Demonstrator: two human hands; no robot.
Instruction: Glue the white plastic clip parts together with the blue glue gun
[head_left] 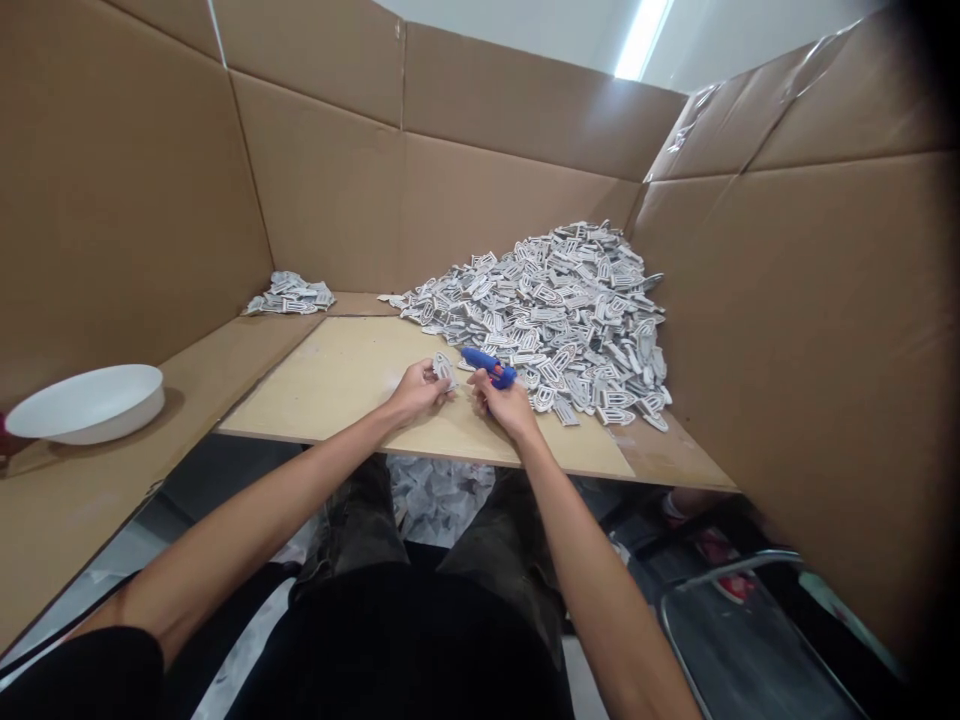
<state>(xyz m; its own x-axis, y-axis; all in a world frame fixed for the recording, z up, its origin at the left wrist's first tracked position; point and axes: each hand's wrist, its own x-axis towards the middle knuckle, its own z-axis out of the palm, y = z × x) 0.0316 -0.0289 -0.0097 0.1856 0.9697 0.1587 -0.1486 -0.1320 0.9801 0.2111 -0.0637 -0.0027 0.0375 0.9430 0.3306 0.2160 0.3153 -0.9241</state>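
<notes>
Two holds: left fingers (439, 387) pinch grey piece (442, 367); right fingers (478, 384) grip blue glue gun (481, 360) just beside. Hold piece steady, left fingers clear.

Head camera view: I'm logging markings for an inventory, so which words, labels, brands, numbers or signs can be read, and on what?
None can be read.
Blue glue gun in the right hand: too small to make out any marking.
Grey piece in the left hand: no legible text.
Cardboard walls and white bowl: no lettering visible.
</notes>
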